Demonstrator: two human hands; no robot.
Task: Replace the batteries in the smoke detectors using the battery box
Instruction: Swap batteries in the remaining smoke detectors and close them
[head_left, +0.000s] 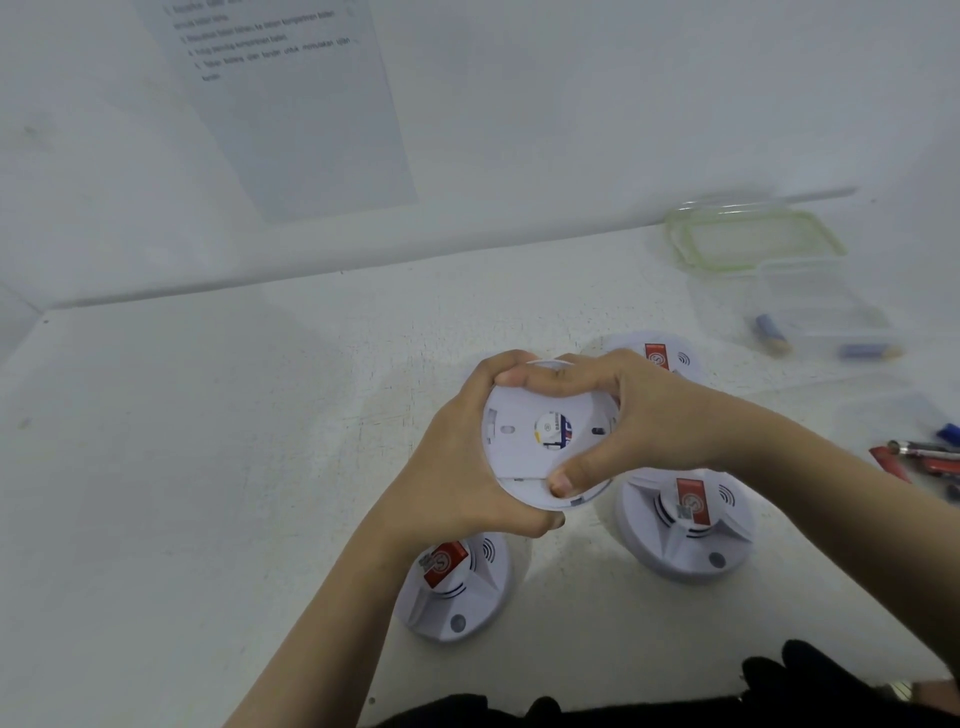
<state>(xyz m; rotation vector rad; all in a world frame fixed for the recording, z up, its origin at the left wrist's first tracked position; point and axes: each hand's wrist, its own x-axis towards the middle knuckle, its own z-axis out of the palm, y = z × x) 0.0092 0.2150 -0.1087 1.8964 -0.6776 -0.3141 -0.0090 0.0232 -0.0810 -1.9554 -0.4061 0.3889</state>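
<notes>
White smoke detector, back up, sits above mid-table. The left hand curls round its left rim, the right hand round its right. Steady, level counter-twisting should free the backplate. The battery box stands far right.

place: likely test bench | cues: white table; instruction sheet on wall

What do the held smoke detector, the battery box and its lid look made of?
The held smoke detector: white moulded plastic, matte; its back shows moulded slots and seams. The battery box: probably thin clear plastic; batteries show through its walls. The lid: a clear panel with a pale green rim, perhaps a softer seal; blur leaves that open.
</notes>
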